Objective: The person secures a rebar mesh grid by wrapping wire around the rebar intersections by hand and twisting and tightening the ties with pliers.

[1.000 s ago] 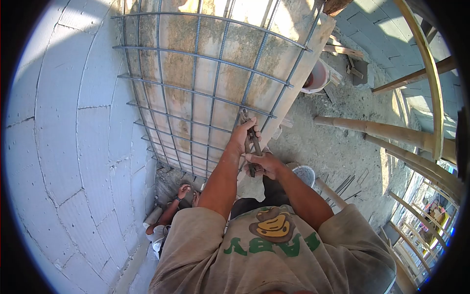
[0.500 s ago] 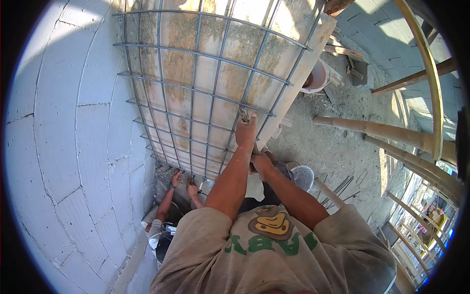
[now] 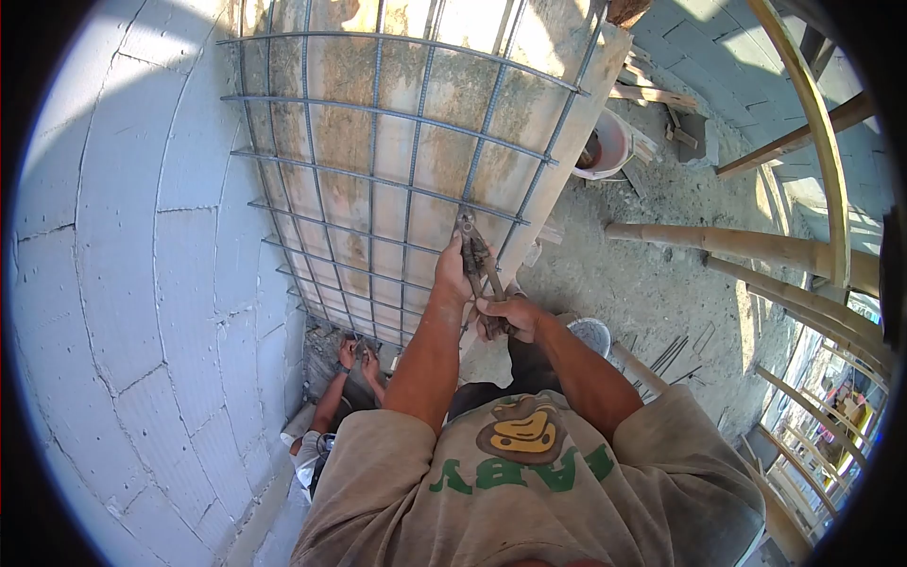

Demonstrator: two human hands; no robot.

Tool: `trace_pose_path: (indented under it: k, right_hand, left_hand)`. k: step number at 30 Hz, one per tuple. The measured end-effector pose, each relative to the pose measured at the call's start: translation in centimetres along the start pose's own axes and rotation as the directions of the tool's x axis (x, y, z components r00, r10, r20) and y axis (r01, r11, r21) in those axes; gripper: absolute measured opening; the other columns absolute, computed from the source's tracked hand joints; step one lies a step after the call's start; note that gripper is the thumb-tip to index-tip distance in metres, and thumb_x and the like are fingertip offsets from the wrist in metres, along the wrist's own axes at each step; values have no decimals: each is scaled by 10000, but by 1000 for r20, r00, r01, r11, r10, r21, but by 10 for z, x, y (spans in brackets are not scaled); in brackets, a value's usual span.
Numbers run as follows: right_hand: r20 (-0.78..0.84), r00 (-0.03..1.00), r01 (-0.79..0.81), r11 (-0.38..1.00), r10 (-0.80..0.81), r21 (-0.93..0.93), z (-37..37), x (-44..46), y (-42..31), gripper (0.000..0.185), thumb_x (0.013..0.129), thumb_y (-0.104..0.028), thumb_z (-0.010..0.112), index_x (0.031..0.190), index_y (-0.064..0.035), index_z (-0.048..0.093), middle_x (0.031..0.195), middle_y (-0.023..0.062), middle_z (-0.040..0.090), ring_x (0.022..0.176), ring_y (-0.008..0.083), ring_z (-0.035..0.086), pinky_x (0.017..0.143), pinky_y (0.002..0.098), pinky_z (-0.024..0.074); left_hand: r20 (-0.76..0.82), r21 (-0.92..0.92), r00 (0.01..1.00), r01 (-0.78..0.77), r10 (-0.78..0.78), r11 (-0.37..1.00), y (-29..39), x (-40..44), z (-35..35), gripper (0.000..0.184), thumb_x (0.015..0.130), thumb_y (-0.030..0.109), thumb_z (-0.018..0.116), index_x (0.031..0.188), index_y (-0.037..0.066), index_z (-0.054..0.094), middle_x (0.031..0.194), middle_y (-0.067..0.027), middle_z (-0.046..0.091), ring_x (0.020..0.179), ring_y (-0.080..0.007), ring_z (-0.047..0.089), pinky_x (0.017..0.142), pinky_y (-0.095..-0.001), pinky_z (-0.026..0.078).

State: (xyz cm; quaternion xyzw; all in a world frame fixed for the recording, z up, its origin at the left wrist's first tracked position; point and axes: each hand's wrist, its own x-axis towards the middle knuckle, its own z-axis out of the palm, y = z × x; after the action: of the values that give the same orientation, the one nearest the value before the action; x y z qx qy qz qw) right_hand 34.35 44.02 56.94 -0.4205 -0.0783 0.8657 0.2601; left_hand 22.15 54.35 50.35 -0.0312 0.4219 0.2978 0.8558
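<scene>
A pair of worn tying pincers (image 3: 473, 248) stands with its jaws at a crossing of the rebar mesh (image 3: 413, 155). My left hand (image 3: 455, 272) is closed around one handle, just below the jaws. Lower and to the right, my right hand (image 3: 510, 318) grips the other handle near its end. The handles are spread apart. The ribbed bars form a grid over a stained board (image 3: 345, 142). Whether the jaws bite on a tie wire is too small to see.
Left of the mesh rises a pale block wall (image 3: 113, 265). Another person's hands (image 3: 359, 357) work at the mesh's lower edge. To the right are a white bucket (image 3: 612, 146), a grey bucket (image 3: 591, 335), loose rods (image 3: 669, 355) and bamboo poles (image 3: 718, 241).
My right hand has come up beside the left and now holds a pincer handle. The handles have spread, and the pincers show more fully. The view has shifted slightly.
</scene>
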Motion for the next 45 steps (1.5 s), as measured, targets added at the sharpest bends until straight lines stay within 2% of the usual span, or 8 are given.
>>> trace_pose_path:
  k: [15, 16, 20, 22, 25, 29, 41, 45]
  right_hand:
    - [-74, 966, 199, 896, -248, -397, 60, -107, -25, 494, 842, -177, 617, 1283, -9, 473, 1019, 89, 629, 674, 141, 592, 603, 286, 480]
    - [-287, 874, 172, 802, -392, -573, 96, -147, -47, 519, 849, -154, 632, 1315, -14, 450, 1040, 89, 629, 685, 132, 586, 630, 280, 484]
    - [-196, 249, 689, 316, -948, -652, 118, -204, -77, 606, 853, -155, 668, 1367, -11, 381, 1112, 82, 599, 823, 115, 566, 670, 267, 481]
    - [-102, -19, 602, 70, -995, -796, 131, -244, -117, 646, 843, -253, 677, 1354, 6, 379, 1101, 113, 602, 768, 123, 581, 629, 259, 480]
    - [-245, -51, 820, 99, -968, -564, 119, -310, -184, 408, 933, -225, 541, 1222, 60, 497, 948, 155, 655, 601, 126, 563, 542, 242, 450]
    - [-290, -400, 687, -75, -870, -723, 116, -367, -243, 423, 974, -269, 476, 1174, 103, 505, 989, 201, 625, 726, 210, 632, 629, 276, 532]
    - [-471, -491, 574, 134, -733, -808, 120, -381, -288, 563, 928, -448, 502, 1067, 97, 483, 965, 190, 587, 846, 287, 668, 688, 365, 557]
    - [-511, -463, 133, 513, -725, -848, 70, -365, -303, 743, 842, -595, 429, 1145, 80, 500, 1058, 311, 583, 943, 375, 624, 850, 435, 466]
  left_hand:
    - [-115, 523, 890, -323, 441, 789, 49, -82, 3, 165, 948, 236, 534, 931, 73, 549, 813, -49, 606, 706, -159, 620, 638, -273, 527]
    - [-126, 483, 888, -334, 442, 809, 53, -90, 14, 178, 946, 257, 539, 936, 80, 544, 803, -37, 597, 707, -157, 614, 654, -283, 529]
    - [-31, 338, 938, -315, 345, 887, 62, -114, 33, 249, 919, 323, 580, 1039, 108, 545, 920, -26, 594, 899, -196, 593, 834, -380, 490]
    - [82, 220, 940, -340, 330, 914, 62, -127, 55, 238, 916, 304, 586, 1043, 105, 552, 974, -44, 597, 952, -210, 584, 896, -394, 463]
    - [270, 119, 913, -345, 304, 931, 69, -146, 70, 191, 924, 277, 576, 1006, 105, 572, 991, -44, 617, 1001, -219, 590, 934, -404, 450]
    - [311, 48, 906, -318, 289, 947, 78, -154, 80, 153, 936, 247, 555, 986, 105, 585, 984, -40, 635, 1032, -226, 594, 946, -402, 446]
    - [226, 101, 921, -347, 318, 932, 71, -153, 49, 149, 942, 236, 542, 975, 99, 590, 971, -41, 639, 1001, -223, 602, 948, -393, 453]
    - [240, 120, 921, -343, 309, 932, 71, -155, 40, 150, 941, 247, 540, 982, 108, 582, 973, -33, 637, 991, -213, 604, 932, -386, 457]
